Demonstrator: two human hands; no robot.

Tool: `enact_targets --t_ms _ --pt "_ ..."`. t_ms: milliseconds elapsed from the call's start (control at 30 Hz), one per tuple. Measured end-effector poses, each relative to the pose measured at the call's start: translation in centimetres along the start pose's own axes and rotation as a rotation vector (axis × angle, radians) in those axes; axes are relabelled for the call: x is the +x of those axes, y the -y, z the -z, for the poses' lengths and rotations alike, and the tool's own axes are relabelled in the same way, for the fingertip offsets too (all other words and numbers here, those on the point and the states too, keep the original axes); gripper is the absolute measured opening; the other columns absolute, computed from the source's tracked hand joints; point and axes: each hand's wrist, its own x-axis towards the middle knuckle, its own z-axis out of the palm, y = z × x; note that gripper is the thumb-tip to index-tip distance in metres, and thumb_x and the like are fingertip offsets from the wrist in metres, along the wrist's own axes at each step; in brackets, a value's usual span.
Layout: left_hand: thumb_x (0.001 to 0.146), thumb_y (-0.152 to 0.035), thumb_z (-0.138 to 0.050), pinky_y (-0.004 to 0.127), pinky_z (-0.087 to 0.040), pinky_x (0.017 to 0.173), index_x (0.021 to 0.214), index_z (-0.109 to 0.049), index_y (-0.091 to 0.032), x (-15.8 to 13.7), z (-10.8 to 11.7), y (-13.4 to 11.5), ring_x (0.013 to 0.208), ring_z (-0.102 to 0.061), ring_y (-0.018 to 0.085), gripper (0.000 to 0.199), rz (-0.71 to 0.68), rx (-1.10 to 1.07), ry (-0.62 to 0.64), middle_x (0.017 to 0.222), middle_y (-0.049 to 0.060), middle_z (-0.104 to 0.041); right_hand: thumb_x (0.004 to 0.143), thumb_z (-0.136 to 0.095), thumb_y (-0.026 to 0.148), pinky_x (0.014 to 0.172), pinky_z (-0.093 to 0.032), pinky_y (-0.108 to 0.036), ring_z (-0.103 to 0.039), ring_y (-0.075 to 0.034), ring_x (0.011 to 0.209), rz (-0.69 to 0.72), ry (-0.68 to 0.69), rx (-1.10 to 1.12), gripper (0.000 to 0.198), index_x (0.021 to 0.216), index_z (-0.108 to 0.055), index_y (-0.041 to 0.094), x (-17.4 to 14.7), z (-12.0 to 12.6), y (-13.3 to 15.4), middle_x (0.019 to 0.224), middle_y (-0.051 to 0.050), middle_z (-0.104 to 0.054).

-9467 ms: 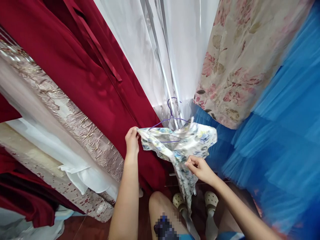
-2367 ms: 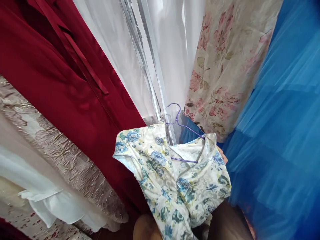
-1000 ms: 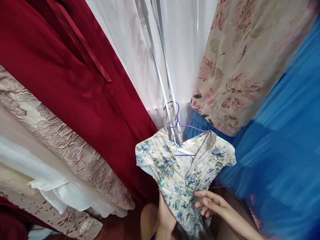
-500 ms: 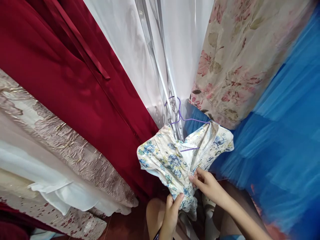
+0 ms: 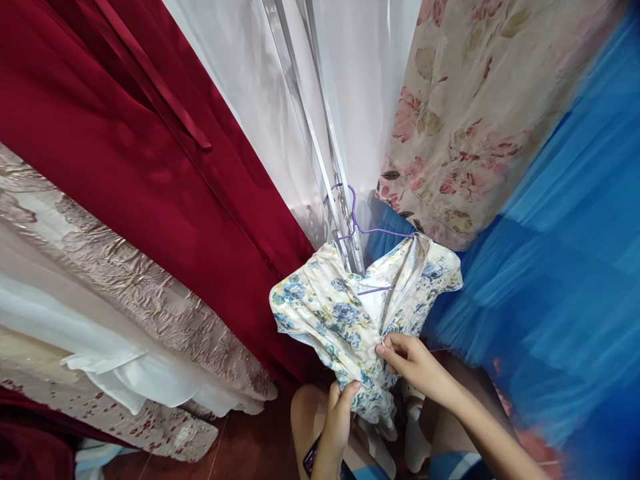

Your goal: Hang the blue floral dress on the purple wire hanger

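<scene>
A cream dress with blue flowers [image 5: 345,313] hangs on a purple wire hanger [image 5: 354,217], which is hooked at the silvery metal bars [image 5: 305,113]. My left hand [image 5: 341,410] pinches the dress low on its left side, thumb on top of the cloth. Higher up, at the crossing of the V-neck, my right hand [image 5: 407,357] grips the fabric between thumb and fingers. Its fingertips are partly hidden by the cloth. The dress's lower part hangs bunched between my knees.
Red cloth [image 5: 165,153] and an embossed pinkish garment [image 5: 135,287] hang at the left. White fabric [image 5: 235,87] is behind the bars. To the right hang a pink-flowered garment [image 5: 450,147] and blue tulle [image 5: 545,267]. Dark red floor tiles [image 5: 240,443] show below.
The whole view has shifted slightly, so the dress and hanger appear a little higher and further left. Both hands keep their hold on the dress.
</scene>
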Motion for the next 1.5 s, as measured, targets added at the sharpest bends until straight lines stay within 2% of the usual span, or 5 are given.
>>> enact_targets --t_ms 300,500,600,733,1500 --pt "0.071 -0.042 -0.074 0.038 -0.048 0.097 0.103 -0.067 -0.017 1.1 -0.4 0.5 0.111 -0.063 0.031 0.041 -0.075 -0.018 -0.025 0.107 0.01 -0.071 0.091 -0.058 0.051 0.055 -0.033 -0.026 -0.046 -0.013 0.051 -0.024 0.031 0.166 0.039 0.069 -0.054 0.019 -0.5 0.4 0.4 0.053 0.003 -0.054" --pt "0.082 -0.031 -0.069 0.036 -0.042 0.101 0.128 -0.05 -0.023 1.1 -1.0 0.8 0.124 -0.05 0.025 0.051 -0.737 0.151 -0.393 0.134 0.01 -0.052 0.09 -0.059 0.051 0.054 -0.032 -0.026 -0.044 -0.013 0.049 -0.028 0.044 0.253 0.039 0.067 -0.054 0.019 -1.0 0.2 0.5 0.051 0.004 -0.053" --pt "0.085 -0.023 -0.065 0.037 -0.043 0.099 0.114 -0.056 -0.02 0.5 -2.0 0.9 0.115 -0.054 0.024 0.031 -0.918 0.311 -0.245 0.12 0.01 -0.057 0.09 -0.06 0.051 0.053 -0.031 -0.026 -0.043 -0.012 0.049 -0.033 0.049 0.262 0.039 0.069 -0.056 0.018 -1.0 0.0 0.4 0.05 0.004 -0.053" --pt "0.087 -0.02 -0.062 0.038 -0.045 0.096 0.11 -0.059 -0.018 0.0 -4.4 0.6 0.107 -0.059 0.025 0.023 -0.877 0.496 0.034 0.11 0.012 -0.062 0.09 -0.059 0.052 0.053 -0.03 -0.025 -0.041 -0.011 0.049 -0.027 0.065 0.287 0.042 0.066 -0.055 0.018 -1.2 -0.2 0.6 0.05 0.004 -0.05" --pt "0.09 -0.023 -0.055 0.027 -0.048 0.077 0.097 -0.061 -0.018 0.2 -7.1 -0.4 0.081 -0.062 0.019 0.011 -0.771 0.455 0.11 0.085 0.006 -0.065 0.091 -0.056 0.053 0.051 -0.031 -0.025 -0.04 -0.01 0.046 -0.022 -0.039 0.303 0.045 0.065 -0.059 0.016 -1.1 -1.2 1.4 0.046 0.004 -0.049"
